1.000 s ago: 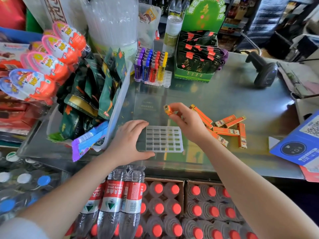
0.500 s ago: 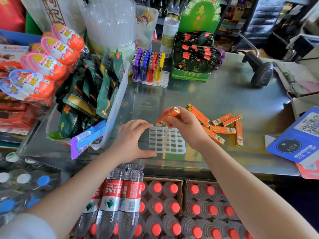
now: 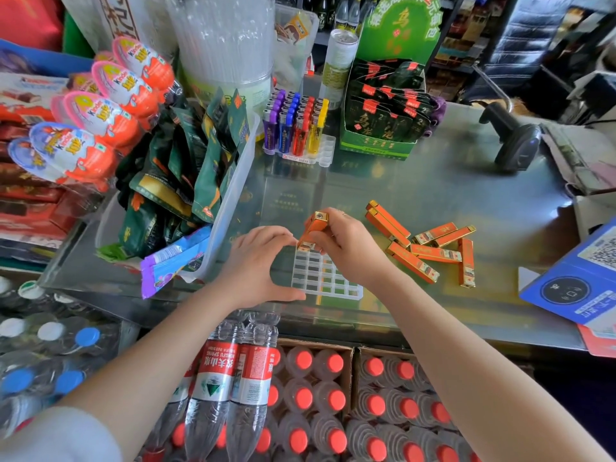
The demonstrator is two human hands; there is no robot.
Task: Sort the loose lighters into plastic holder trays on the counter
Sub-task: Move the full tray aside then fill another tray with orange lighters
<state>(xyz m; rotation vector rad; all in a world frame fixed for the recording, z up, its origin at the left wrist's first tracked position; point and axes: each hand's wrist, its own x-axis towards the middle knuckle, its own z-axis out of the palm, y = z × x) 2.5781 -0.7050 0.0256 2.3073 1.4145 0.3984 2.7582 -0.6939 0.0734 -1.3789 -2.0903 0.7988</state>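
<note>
A clear plastic holder tray (image 3: pixel 333 285) with a grid of cells lies on the glass counter near its front edge. My left hand (image 3: pixel 256 268) curls round the tray's left side, thumb along the near edge, fingers at the far left corner. An orange lighter (image 3: pixel 311 230) stands nearly upright, its lower end at the tray's far left cells, pinched by my right hand (image 3: pixel 346 245). Several loose orange lighters (image 3: pixel 430 248) lie in a heap to the right of the tray.
A second tray of coloured lighters (image 3: pixel 295 128) stands at the back. A clear bin of snack packets (image 3: pixel 233 195) sits left, a green display box (image 3: pixel 376 145) and a barcode scanner (image 3: pixel 513 138) behind, a blue card (image 3: pixel 573 285) right. Bottled water (image 3: pixel 300 395) is below the counter.
My right hand has carried the orange lighter from above the heap to the tray's far left corner and turned it upright. My left hand stayed on the tray's left side.
</note>
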